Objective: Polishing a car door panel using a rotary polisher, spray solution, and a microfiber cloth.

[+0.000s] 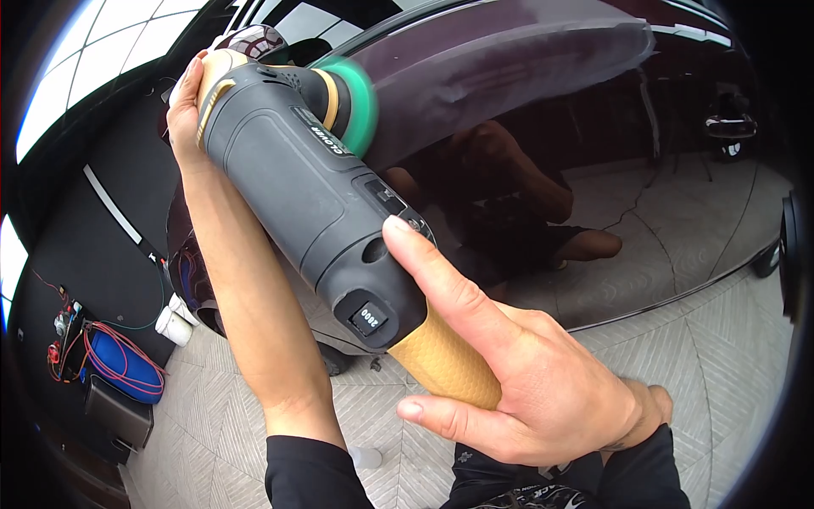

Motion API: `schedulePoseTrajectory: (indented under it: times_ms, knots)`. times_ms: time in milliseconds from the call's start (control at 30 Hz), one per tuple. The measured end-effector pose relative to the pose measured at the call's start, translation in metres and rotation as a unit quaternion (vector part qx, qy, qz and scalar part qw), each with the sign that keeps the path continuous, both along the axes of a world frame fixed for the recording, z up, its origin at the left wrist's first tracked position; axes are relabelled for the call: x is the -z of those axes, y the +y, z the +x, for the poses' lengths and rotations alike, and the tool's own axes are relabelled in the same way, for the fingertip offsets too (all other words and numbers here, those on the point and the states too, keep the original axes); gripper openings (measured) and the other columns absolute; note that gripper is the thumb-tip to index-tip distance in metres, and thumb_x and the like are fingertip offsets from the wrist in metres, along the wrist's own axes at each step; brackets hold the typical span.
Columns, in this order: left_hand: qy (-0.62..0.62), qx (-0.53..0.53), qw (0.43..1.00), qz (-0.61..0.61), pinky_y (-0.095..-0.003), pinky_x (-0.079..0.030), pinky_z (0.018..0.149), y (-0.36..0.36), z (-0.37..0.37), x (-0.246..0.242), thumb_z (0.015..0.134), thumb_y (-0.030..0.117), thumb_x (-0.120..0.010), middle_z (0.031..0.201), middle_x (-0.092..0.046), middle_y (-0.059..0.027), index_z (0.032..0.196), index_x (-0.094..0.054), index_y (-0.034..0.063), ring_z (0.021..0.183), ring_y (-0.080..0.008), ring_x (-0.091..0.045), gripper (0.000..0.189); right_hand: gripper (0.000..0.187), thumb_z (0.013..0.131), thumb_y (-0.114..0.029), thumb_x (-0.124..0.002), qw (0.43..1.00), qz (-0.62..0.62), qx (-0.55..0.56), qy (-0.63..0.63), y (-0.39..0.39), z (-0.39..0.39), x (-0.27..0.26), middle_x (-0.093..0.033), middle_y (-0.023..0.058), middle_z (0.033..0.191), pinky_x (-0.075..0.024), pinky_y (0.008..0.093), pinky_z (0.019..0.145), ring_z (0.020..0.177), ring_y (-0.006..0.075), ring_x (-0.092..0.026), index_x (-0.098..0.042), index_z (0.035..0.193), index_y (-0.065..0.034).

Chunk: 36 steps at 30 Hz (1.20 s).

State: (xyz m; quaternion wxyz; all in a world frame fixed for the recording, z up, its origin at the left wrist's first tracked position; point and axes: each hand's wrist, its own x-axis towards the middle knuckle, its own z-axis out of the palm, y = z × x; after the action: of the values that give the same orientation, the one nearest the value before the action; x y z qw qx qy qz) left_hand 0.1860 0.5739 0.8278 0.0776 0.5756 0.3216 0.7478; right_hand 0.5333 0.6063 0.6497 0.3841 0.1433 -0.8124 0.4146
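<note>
A dark grey cordless polisher [280,178] of the Clover make lies slantwise across the middle. My left hand [187,114] grips the yellow cap of its head at the upper left; most of those fingers are hidden behind it. My right hand [540,382] wraps the textured yellow handle [445,369]. Its index finger stretches along the body beside the controls, and the thumb sticks out on the near side. The green foam pad [361,108], its edge blurred, faces the glossy dark maroon car door [420,83]. Whether it touches the paint is hard to tell. A hazy film covers the door's upper part.
A chrome door handle [731,125] is at the right, and a side mirror [254,41] at the top. Against the black wall stand a blue cylinder [127,362] wrapped in red hose and white containers [173,326]. Patterned tiles [661,343] form the floor.
</note>
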Motion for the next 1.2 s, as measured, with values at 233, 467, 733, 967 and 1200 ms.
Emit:
schedulePoseTrajectory:
  times_ms: [233,467,733,967,1200]
  knots:
    - [0.032,0.020,0.999,0.000,-0.0371,-0.066,0.067,0.007,0.008,-0.002,0.104,0.019,-0.055,0.094,-0.071,-0.0176,0.115,-0.061,-0.0017,0.075,-0.0264,-0.074,0.024,0.094,0.089,-0.010,-0.075,0.999,-0.005,-0.026,0.021,0.013,-0.001,0.007,-0.037,0.0261,0.159,-0.0435,0.0382,0.111,0.134,0.0388,-0.055,-0.015,0.161,0.0035]
    - [0.049,0.016,0.999,-0.005,-0.0379,-0.066,0.069,0.013,0.020,-0.002,0.106,0.020,-0.052,0.095,-0.071,-0.0190,0.115,-0.061,-0.0020,0.075,-0.0268,-0.073,0.026,0.094,0.089,-0.010,-0.075,0.999,-0.006,-0.021,0.035,0.014,0.009,0.006,-0.038,0.0269,0.159,-0.0436,0.0384,0.110,0.134,0.0387,-0.056,-0.016,0.161,0.0039]
    - [0.035,-0.021,0.999,0.014,-0.0389,-0.066,0.066,0.026,0.033,-0.005,0.106,0.023,-0.054,0.092,-0.071,-0.0193,0.116,-0.062,0.0000,0.073,-0.0275,-0.073,0.026,0.094,0.089,-0.010,-0.075,0.998,-0.019,-0.006,0.056,0.017,0.015,0.011,-0.036,0.0274,0.160,-0.0421,0.0379,0.112,0.135,0.0392,-0.054,-0.015,0.161,0.0044]
    - [0.040,0.014,0.999,-0.010,-0.0387,-0.066,0.064,0.034,0.037,-0.009,0.105,0.023,-0.056,0.091,-0.072,-0.0182,0.117,-0.062,0.0020,0.072,-0.0280,-0.073,0.025,0.094,0.089,-0.010,-0.076,0.997,-0.005,-0.006,0.082,0.027,0.011,0.017,-0.031,0.0277,0.162,-0.0411,0.0379,0.112,0.137,0.0394,-0.052,-0.016,0.160,0.0046]
    - [0.033,0.060,0.997,-0.029,-0.0382,-0.066,0.062,0.043,0.043,-0.014,0.104,0.021,-0.056,0.091,-0.071,-0.0182,0.116,-0.063,0.0015,0.070,-0.0280,-0.074,0.024,0.094,0.089,-0.010,-0.076,0.996,-0.008,0.001,0.094,0.035,0.016,0.030,-0.029,0.0282,0.163,-0.0393,0.0377,0.114,0.141,0.0399,-0.049,-0.016,0.160,0.0053]
